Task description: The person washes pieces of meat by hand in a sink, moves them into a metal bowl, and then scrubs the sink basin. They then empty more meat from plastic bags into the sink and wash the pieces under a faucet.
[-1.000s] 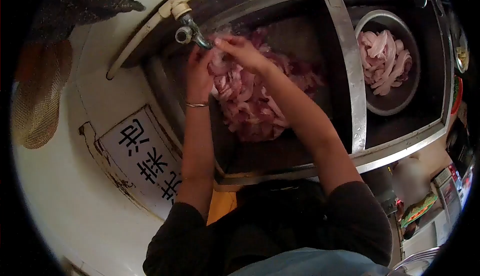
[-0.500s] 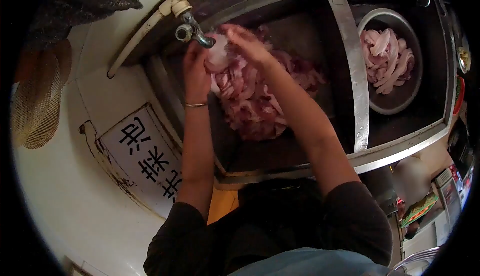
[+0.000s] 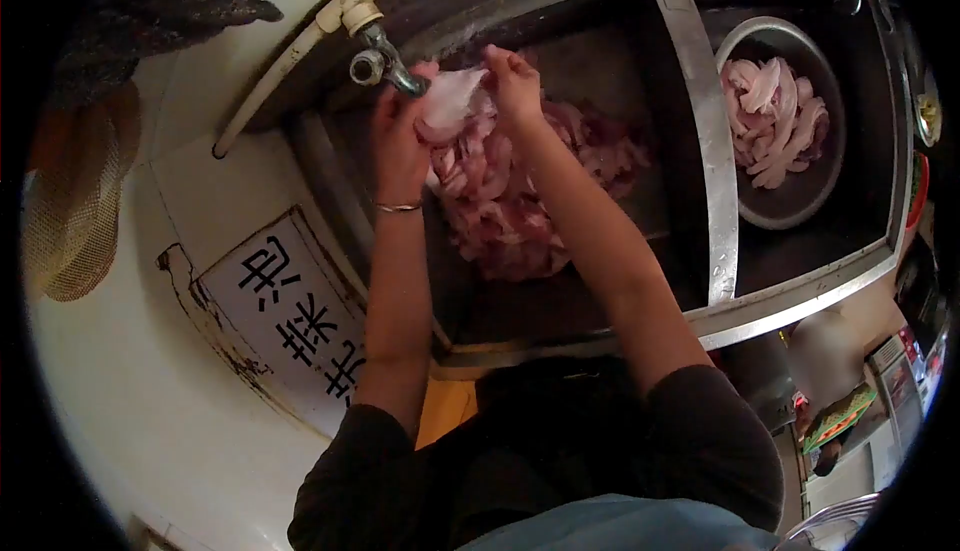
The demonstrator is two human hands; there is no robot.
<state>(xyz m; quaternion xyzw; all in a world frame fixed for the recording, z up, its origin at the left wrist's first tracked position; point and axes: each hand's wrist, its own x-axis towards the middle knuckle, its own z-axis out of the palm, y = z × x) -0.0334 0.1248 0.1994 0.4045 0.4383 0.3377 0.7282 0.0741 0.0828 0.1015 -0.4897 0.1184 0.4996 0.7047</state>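
Under the metal tap (image 3: 402, 76), a pale piece of raw meat (image 3: 450, 103) is stretched between my two hands. My left hand (image 3: 402, 141), with a bracelet at its wrist, grips the piece from the left side. The fingers of my right hand (image 3: 516, 86) are curled together at the piece's upper right edge and pinch it. Below the hands a heap of pink raw meat slices (image 3: 510, 221) lies in the left sink basin (image 3: 600, 61). My right forearm covers part of the heap.
A steel divider (image 3: 700, 131) separates the two basins. In the right basin stands a metal bowl (image 3: 780, 216) with pale meat strips (image 3: 775, 121). A pipe (image 3: 285, 91) runs along the wall to the tap. A sign (image 3: 290, 311) is on the left wall, and mesh (image 3: 85, 191) hangs there.
My right hand has moved slightly right and its fingers have closed from a stretched pose onto the meat's edge. The pale piece is now pulled wider; my left hand has barely shifted.
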